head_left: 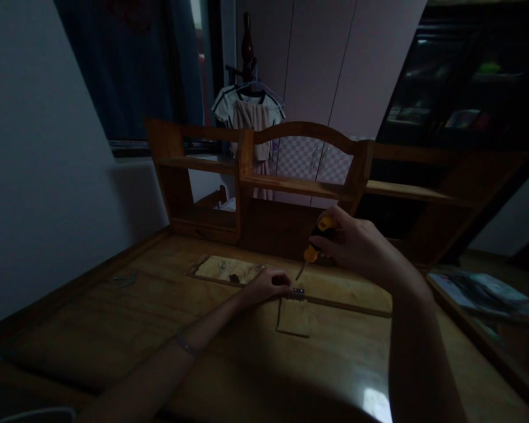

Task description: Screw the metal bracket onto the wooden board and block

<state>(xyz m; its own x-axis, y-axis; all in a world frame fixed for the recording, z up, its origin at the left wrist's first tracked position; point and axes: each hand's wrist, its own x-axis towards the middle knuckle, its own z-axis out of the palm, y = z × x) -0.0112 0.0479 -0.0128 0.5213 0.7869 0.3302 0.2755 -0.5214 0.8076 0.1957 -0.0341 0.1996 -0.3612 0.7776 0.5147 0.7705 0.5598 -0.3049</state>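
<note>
Right forearm (417, 335): above desk (247, 358).
Right grip (352, 238): clamped on tilted screwdriver (311, 254), tip above metal hinge (298, 291); best squared.
Left grip (264, 286): beside hinge, pinch indiscernible; best held steady.

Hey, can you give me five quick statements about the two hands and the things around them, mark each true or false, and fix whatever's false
1. The right hand grips a yellow-and-black screwdriver. True.
2. The left hand is raised high above the broad brown wooden surface. False: it is down low, fingertips at a small dark metal piece.
3. A small rectangular wooden board lies on the near side of the metal piece. True.
4. The screwdriver's tip points up at the ceiling. False: it points down, toward the metal piece.
5. A white shirt with dark trim hangs beyond the brown wooden shelf unit. True.
</note>
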